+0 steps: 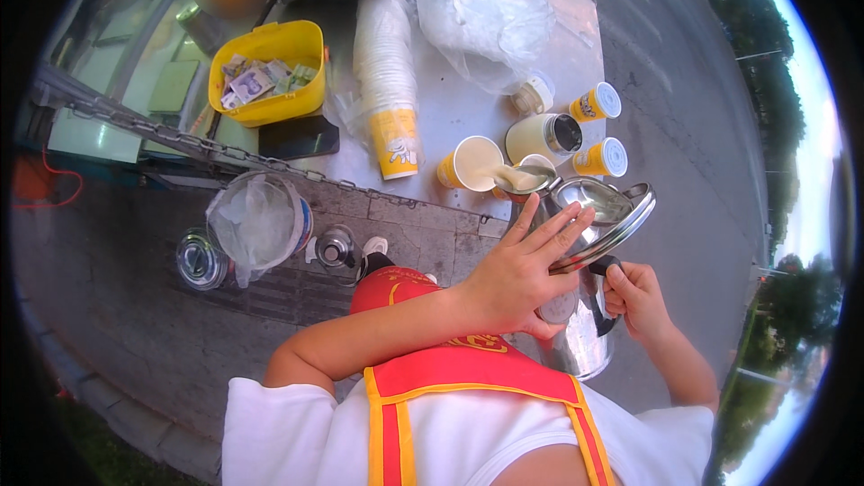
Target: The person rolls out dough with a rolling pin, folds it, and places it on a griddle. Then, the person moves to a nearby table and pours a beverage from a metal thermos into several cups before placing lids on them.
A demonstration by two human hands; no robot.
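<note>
My right hand (pixel 634 300) grips the black handle of a shiny steel jug (pixel 584 344). Spread across the jug's upper side, my left hand (pixel 526 266) steadies it, thumb underneath. The jug is tilted, and a pale beige liquid (pixel 503 177) runs from its spout into a yellow-and-white paper cup (pixel 451 172) that looks nearly full. Another paper cup (pixel 538 160) stands partly hidden behind the spout. Just beyond lies a cream insulated jar (pixel 530 138), uncapped, with its lid (pixel 532 96) nearby. Two lidded yellow cups (pixel 586 106) (pixel 590 160) are at the table's right edge.
On the metal table (pixel 445 101) are a sleeved stack of paper cups (pixel 386 61), a plastic bag (pixel 482 17) and a yellow box (pixel 290 104) of banknotes. A chain (pixel 270 160) hangs along the near edge. Below stand a bag-lined bucket (pixel 256 223) and a steel flask (pixel 334 246).
</note>
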